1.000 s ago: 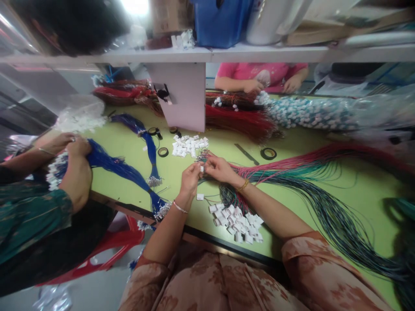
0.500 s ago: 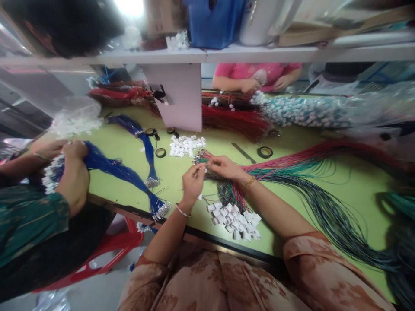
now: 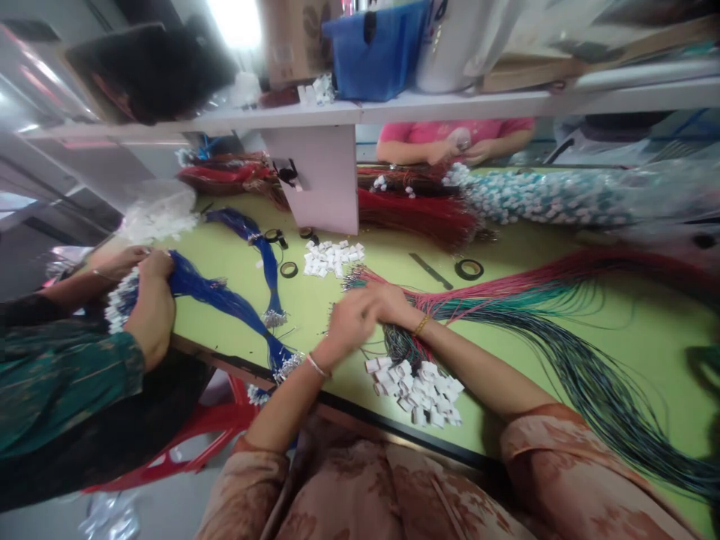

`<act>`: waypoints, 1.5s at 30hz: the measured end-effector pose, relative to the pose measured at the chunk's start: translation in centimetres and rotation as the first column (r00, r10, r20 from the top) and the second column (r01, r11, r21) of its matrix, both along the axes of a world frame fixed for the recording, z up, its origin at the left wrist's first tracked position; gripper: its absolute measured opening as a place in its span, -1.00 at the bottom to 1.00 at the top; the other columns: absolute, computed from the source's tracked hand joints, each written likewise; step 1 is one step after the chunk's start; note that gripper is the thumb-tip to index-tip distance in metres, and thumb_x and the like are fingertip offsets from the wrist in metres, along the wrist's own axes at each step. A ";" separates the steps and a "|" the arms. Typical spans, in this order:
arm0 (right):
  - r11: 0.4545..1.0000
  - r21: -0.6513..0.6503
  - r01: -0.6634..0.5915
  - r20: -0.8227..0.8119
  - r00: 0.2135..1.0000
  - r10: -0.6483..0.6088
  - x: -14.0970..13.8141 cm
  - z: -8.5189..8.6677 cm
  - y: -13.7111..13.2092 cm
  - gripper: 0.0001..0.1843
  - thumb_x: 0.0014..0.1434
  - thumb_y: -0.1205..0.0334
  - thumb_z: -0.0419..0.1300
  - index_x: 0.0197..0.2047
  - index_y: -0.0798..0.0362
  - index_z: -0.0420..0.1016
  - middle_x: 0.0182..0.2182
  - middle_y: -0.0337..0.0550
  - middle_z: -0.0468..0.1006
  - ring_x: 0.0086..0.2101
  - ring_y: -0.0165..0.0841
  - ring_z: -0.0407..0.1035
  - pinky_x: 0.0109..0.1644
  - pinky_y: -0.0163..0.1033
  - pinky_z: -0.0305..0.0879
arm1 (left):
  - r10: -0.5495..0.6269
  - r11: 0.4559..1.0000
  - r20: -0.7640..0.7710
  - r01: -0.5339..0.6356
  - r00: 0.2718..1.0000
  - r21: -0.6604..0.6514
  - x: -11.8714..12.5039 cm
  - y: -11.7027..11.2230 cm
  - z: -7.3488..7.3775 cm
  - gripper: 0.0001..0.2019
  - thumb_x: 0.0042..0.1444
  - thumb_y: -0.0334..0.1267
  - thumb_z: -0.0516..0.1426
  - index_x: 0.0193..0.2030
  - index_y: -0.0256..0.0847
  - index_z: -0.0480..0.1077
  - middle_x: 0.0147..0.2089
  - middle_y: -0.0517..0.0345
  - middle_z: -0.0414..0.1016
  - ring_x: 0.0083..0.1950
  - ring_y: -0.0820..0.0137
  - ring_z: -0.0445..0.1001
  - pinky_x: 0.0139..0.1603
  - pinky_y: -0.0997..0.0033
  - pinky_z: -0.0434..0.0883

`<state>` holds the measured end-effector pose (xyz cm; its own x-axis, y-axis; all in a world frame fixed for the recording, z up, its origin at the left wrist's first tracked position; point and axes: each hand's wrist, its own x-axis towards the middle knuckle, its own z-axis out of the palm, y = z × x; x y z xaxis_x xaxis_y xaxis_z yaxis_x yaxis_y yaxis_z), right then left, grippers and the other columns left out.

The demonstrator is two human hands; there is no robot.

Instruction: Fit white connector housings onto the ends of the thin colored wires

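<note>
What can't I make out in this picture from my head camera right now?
All in the head view:
- Left hand: fingertips and any held piece; blur and overlap with the right hand hide them.
- Dark wires: far ends; cut off by the right edge.
- White pieces: any print; too small.

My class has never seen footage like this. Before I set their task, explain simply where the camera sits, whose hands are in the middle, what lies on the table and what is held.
There is no machine here. One camera, worn on a person's head, looks forward and down; the left hand and right hand in the middle are that person's own. They come together beside the wire ends, but what they hold, if anything, is hidden. On the green table lie long red, green and dark wires, a near heap of white pieces, a farther heap and a flat grey strip. At the picture's left, a co-worker's hand grips blue wires.
</note>
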<state>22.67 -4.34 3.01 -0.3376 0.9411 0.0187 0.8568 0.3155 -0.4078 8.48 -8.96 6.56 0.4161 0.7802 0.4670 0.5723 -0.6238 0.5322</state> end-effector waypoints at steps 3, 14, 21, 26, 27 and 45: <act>0.999 0.027 -0.017 -0.084 0.996 0.020 0.3 0.1 0.2 -0.78 0.24 0.24 -0.01 -0.19 0.10 0.43 -0.28 -0.03 0.56 -0.33 -0.29 0.37 -0.28 -0.28 0.14 | 0.405 0.896 -0.190 -0.430 0.894 -0.112 -3.7 5.4 0.3 -0.71 0.24 -0.30 -0.02 -0.08 -0.29 0.49 -0.08 -0.12 0.51 -0.05 0.22 0.44 0.04 0.22 0.35; 0.986 0.001 0.166 -0.403 0.903 -0.151 2.2 2.4 1.3 -0.85 0.08 0.21 0.09 -0.43 0.10 0.40 -0.51 -0.20 0.45 -0.48 -0.42 0.24 -0.39 -0.33 0.04 | 0.471 0.785 -0.434 -0.589 0.768 -0.190 -4.9 9.1 -2.0 -0.69 0.12 -0.45 0.04 0.01 -0.29 0.38 -0.08 -0.17 0.42 -0.16 0.22 0.42 -0.17 0.29 0.33; 0.994 -0.092 -0.057 -0.755 0.655 -0.032 0.3 3.7 1.8 -0.75 0.08 0.07 0.14 -0.43 0.11 0.40 -0.55 -0.29 0.35 -0.51 -0.48 0.15 -0.42 -0.36 0.09 | 0.470 0.828 0.522 -0.152 0.712 -0.539 -4.9 6.7 0.8 -0.78 0.00 -0.28 0.25 -0.18 -0.26 0.50 -0.33 0.14 0.43 -0.40 0.51 0.30 -0.33 0.49 0.29; 0.987 -0.051 -0.155 -0.803 0.593 0.051 -1.3 5.3 1.3 -0.75 0.07 0.07 0.18 -0.42 0.11 0.39 -0.52 -0.28 0.38 -0.49 -0.48 0.18 -0.40 -0.36 0.13 | 0.553 0.734 0.752 0.217 0.358 -0.643 -3.7 4.6 -0.2 -0.74 -0.10 -0.27 0.33 -0.23 -0.24 0.47 -0.45 0.26 0.32 -0.52 0.63 0.24 -0.54 0.62 0.16; 0.986 -0.040 -0.162 -0.804 0.591 0.065 -1.4 5.4 1.2 -0.75 0.07 0.07 0.17 -0.41 0.11 0.40 -0.51 -0.27 0.38 -0.48 -0.48 0.18 -0.38 -0.36 0.14 | 0.562 0.723 0.760 0.253 0.326 -0.643 -3.4 4.4 -0.4 -0.75 -0.09 -0.28 0.33 -0.24 -0.23 0.46 -0.44 0.26 0.33 -0.51 0.63 0.26 -0.54 0.63 0.17; 0.995 0.101 0.011 -0.639 0.767 0.056 -0.4 3.5 -0.5 -0.84 0.04 0.21 0.14 -0.48 0.10 0.38 -0.60 -0.33 0.28 -0.54 -0.50 0.06 -0.44 -0.37 -0.01 | 0.507 0.636 0.813 0.512 0.285 -0.577 -2.2 3.1 -1.4 -0.73 -0.10 -0.33 0.33 -0.23 -0.26 0.41 -0.24 0.11 0.50 -0.32 0.53 0.43 -0.29 0.55 0.38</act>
<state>22.24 -4.85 6.51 -0.2367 0.9158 0.3245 0.3996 0.3962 -0.8266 6.28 -5.90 5.18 0.1399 0.9790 -0.1483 -0.5874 0.2026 0.7835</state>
